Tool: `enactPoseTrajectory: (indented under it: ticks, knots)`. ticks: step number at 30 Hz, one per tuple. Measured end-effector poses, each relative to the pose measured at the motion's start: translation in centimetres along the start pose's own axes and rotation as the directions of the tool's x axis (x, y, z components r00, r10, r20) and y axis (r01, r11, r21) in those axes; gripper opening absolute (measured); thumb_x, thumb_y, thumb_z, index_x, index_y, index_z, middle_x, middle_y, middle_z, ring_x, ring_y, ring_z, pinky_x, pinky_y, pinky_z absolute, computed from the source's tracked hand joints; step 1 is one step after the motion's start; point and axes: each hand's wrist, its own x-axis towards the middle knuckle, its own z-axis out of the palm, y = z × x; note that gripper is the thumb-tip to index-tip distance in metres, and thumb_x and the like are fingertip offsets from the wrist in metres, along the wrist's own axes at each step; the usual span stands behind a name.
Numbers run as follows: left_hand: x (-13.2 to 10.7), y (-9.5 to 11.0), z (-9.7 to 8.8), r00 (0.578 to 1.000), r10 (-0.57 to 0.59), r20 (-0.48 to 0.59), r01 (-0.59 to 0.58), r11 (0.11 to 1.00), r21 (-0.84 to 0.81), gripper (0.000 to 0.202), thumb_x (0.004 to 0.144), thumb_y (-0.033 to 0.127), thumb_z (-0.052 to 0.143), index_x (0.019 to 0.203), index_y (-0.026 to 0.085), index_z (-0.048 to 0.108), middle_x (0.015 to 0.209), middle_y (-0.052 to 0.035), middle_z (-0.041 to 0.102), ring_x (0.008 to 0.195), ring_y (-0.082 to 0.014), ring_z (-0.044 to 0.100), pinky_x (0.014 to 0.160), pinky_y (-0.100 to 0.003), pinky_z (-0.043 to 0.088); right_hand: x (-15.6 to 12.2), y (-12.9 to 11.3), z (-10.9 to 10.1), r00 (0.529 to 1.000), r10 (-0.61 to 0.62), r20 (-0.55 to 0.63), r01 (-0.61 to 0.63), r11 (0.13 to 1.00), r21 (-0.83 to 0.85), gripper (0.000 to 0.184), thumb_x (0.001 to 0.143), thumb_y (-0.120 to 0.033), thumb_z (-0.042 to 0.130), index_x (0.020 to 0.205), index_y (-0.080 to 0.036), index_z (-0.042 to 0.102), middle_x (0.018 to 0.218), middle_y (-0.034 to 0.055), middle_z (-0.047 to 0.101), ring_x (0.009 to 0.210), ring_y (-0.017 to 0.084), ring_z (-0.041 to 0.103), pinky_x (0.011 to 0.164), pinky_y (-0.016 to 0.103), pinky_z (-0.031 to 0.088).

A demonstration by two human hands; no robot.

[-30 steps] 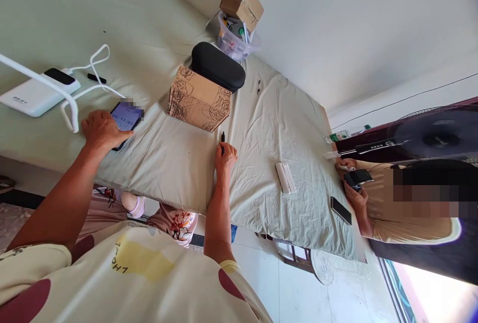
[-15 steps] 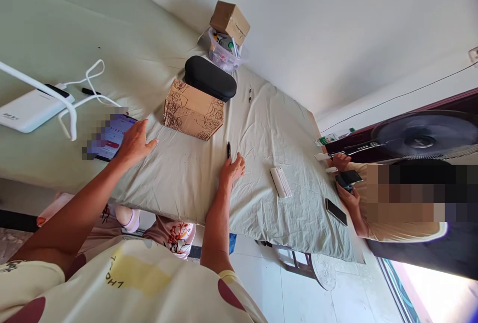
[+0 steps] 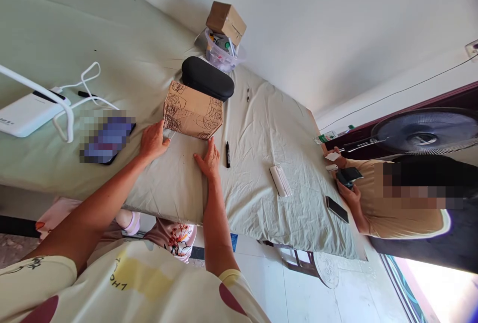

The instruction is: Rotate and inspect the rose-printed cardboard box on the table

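Note:
A brown cardboard box with drawn flower patterns (image 3: pixel 194 111) lies on the pale green sheet (image 3: pixel 261 129). My left hand (image 3: pixel 153 141) rests open at the box's near left corner, fingers touching it. My right hand (image 3: pixel 208 159) lies flat and open on the sheet just below the box's right end, fingertips at its lower edge. A black marker (image 3: pixel 227 154) lies on the sheet right beside my right hand. A phone with a lit screen (image 3: pixel 106 139) lies to the left of my left hand.
A black case (image 3: pixel 207 78) lies behind the box, with a clear tub (image 3: pixel 220 56) and small carton (image 3: pixel 226 19) beyond. A white power bank (image 3: pixel 26 113) and cable sit far left. Another person at the right holds a phone (image 3: pixel 349 176); a white remote-like object (image 3: pixel 281 180) and fan (image 3: pixel 421 139) are nearby.
My left hand left the phone and moved right to the box. My right hand let go of the marker, which now lies on the sheet, and shifted left to the box.

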Motion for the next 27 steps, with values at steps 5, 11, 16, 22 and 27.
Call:
enactPoseTrajectory:
  ticks: [5,11,16,22,27]
  knots:
    - [-0.2,0.0,-0.2,1.0,-0.006,-0.017,0.007,1.0,0.012,0.071,0.084,0.028,0.062,0.152,0.013,0.047,0.146,-0.0273,0.066,0.14,-0.0407,0.061,0.121,-0.059,0.043,0.1,-0.2,-0.5,1.0,0.022,-0.009,-0.022,0.999,0.038,0.112,0.086,-0.035,0.075,0.173,-0.019,0.006,0.177,0.02,0.033,0.165,0.035,0.034,0.134,0.058,0.027]
    - [-0.1,0.2,-0.1,0.999,-0.026,-0.038,0.026,1.0,0.003,0.07,0.083,0.027,0.063,0.15,0.016,0.049,0.144,-0.0259,0.067,0.138,-0.0409,0.063,0.121,-0.059,0.044,1.0,-0.4,-0.8,0.995,0.102,0.012,-0.103,0.995,0.02,0.114,0.082,-0.038,0.079,0.173,-0.023,0.012,0.171,0.0188,0.045,0.158,0.038,0.042,0.129,0.061,0.034]
    - [-0.2,0.3,-0.1,0.999,-0.018,-0.044,0.018,1.0,-0.012,0.066,0.083,0.025,0.063,0.148,0.017,0.051,0.146,-0.0254,0.066,0.14,-0.0409,0.061,0.121,-0.06,0.043,2.7,0.0,-1.6,0.995,0.101,0.023,-0.101,0.995,-0.011,0.096,0.085,-0.039,0.076,0.168,-0.021,0.031,0.157,0.0178,0.06,0.151,0.037,0.049,0.125,0.06,0.038]
    - [0.0,0.4,-0.2,0.998,-0.043,-0.047,0.042,0.999,-0.009,0.066,0.081,0.026,0.064,0.145,0.017,0.054,0.143,-0.024,0.068,0.139,-0.0388,0.062,0.122,-0.057,0.044,2.7,0.2,-1.9,0.991,0.132,0.011,-0.132,0.991,-0.016,0.062,0.094,-0.038,0.065,0.153,-0.022,0.055,0.147,0.0164,0.065,0.127,0.031,0.067,0.115,0.054,0.049]
    - [0.0,0.1,-0.4,0.998,-0.047,-0.042,0.047,0.999,-0.015,0.066,0.082,0.032,0.064,0.146,0.016,0.052,0.144,-0.0234,0.068,0.138,-0.0381,0.063,0.121,-0.056,0.045,1.2,1.1,-1.2,0.995,0.063,-0.076,-0.055,0.993,0.104,0.05,0.091,-0.035,0.065,0.139,-0.021,0.063,0.144,0.0144,0.067,0.128,0.03,0.064,0.119,0.051,0.046]
